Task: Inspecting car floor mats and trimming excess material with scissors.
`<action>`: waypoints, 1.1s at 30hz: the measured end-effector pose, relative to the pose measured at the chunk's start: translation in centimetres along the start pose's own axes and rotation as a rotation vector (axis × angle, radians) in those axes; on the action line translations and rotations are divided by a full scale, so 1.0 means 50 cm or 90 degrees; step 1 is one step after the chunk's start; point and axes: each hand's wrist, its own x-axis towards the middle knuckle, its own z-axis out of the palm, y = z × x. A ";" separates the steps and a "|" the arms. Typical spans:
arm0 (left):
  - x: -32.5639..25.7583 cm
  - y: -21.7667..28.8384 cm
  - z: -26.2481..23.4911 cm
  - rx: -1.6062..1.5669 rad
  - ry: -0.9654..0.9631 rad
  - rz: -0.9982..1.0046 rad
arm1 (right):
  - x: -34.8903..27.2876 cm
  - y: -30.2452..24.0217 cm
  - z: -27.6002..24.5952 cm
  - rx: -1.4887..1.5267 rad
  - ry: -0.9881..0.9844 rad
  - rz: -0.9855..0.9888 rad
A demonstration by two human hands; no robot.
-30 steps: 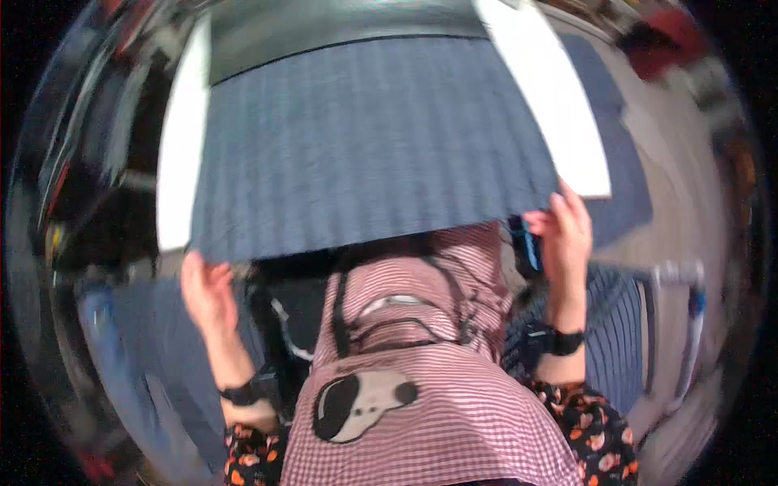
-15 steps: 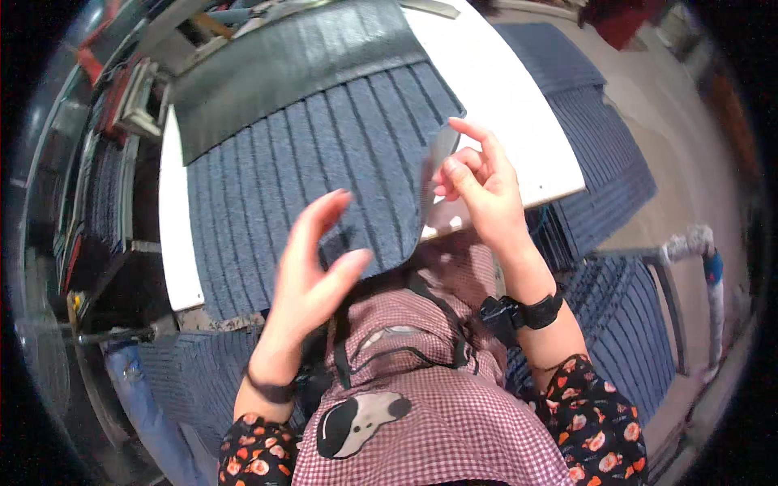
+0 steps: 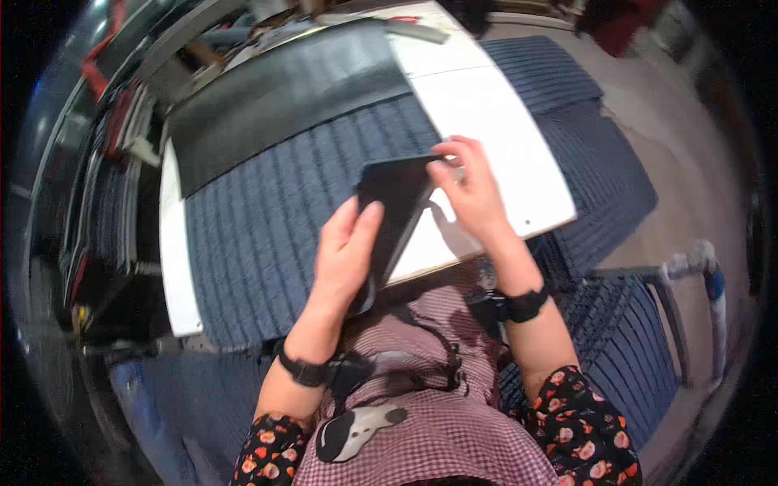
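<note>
While the left hand cups a dark flat panel, the right hand pinches its far edge above the white table.

Blue ribbed cloth, matt and corded, lies on the smooth white surface. Above the cloth, a black ribbed piece, slightly sheened. On the cloth's right edge, a dark flat panel, smooth, semi-gloss.

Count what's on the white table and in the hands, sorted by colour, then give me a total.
Blue ribbed fabric sheet on the white table: 1
Black ribbed fabric sheet: 1
Flat black rectangular piece, held by left hand and right hand: 1
Total: 3
</note>
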 end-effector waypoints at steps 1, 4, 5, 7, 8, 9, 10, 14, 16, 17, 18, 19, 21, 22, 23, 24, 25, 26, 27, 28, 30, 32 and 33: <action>-0.004 -0.004 -0.003 -0.039 -0.009 0.015 | -0.005 0.002 0.012 0.080 -0.017 0.055; -0.024 -0.028 -0.003 -0.040 0.000 0.002 | -0.019 0.007 -0.001 0.067 -0.028 -0.011; -0.029 -0.030 -0.004 -0.044 -0.013 0.014 | -0.026 0.017 -0.005 0.059 -0.040 -0.037; -0.052 -0.015 -0.024 -0.014 -0.025 -0.055 | -0.043 -0.007 -0.007 0.040 -0.048 -0.067; -0.067 -0.005 -0.036 -0.011 -0.021 -0.042 | -0.056 -0.018 0.000 0.019 -0.035 -0.078; -0.084 0.003 -0.045 0.024 -0.038 -0.056 | -0.070 -0.028 0.003 -0.005 -0.024 -0.090; -0.099 0.008 -0.060 0.063 -0.049 -0.072 | -0.082 -0.048 0.007 0.003 -0.062 -0.059; -0.162 0.007 -0.134 0.101 -0.048 -0.166 | -0.125 -0.094 0.024 -0.017 -0.124 -0.085; -0.195 0.010 -0.144 0.052 -0.039 -0.191 | -0.123 -0.100 0.028 -0.012 -0.142 -0.087; -0.202 0.021 -0.141 0.106 -0.041 -0.155 | -0.115 -0.101 0.032 -0.006 -0.133 -0.079; -0.217 0.020 -0.139 0.192 -0.025 -0.117 | -0.113 -0.106 0.032 -0.002 -0.124 -0.064; -0.231 0.018 -0.138 0.277 -0.009 -0.078 | -0.107 -0.117 0.032 -0.001 -0.128 -0.069; -0.241 0.026 -0.138 0.190 0.087 -0.101 | -0.080 -0.144 0.032 0.018 -0.147 -0.101; -0.236 0.032 -0.142 0.201 0.143 -0.046 | -0.075 -0.152 0.031 0.048 -0.176 -0.091; -0.232 0.038 -0.148 0.209 0.198 0.012 | -0.080 -0.161 0.030 0.077 -0.204 -0.083; -0.216 0.044 -0.153 0.273 0.232 0.076 | -0.077 -0.165 0.029 0.085 -0.215 -0.075; -0.195 0.052 -0.165 0.268 0.233 0.100 | -0.074 -0.168 0.028 0.085 -0.201 -0.073; -0.171 0.063 -0.178 0.436 0.214 0.201 | -0.066 -0.165 0.021 0.120 -0.225 -0.034; -0.154 0.075 -0.192 0.611 0.204 0.293 | -0.055 -0.163 0.020 0.163 -0.256 0.006; -0.136 0.096 -0.194 0.662 0.212 0.346 | -0.045 -0.165 0.019 0.164 -0.259 -0.009; -0.077 0.115 -0.208 0.701 0.176 0.392 | -0.037 -0.168 0.015 0.197 -0.314 0.064; -0.021 0.133 -0.206 0.772 0.121 0.426 | -0.028 -0.158 0.023 0.179 -0.283 0.081; 0.007 0.140 -0.195 0.804 0.108 0.419 | -0.026 -0.146 0.030 0.160 -0.246 0.105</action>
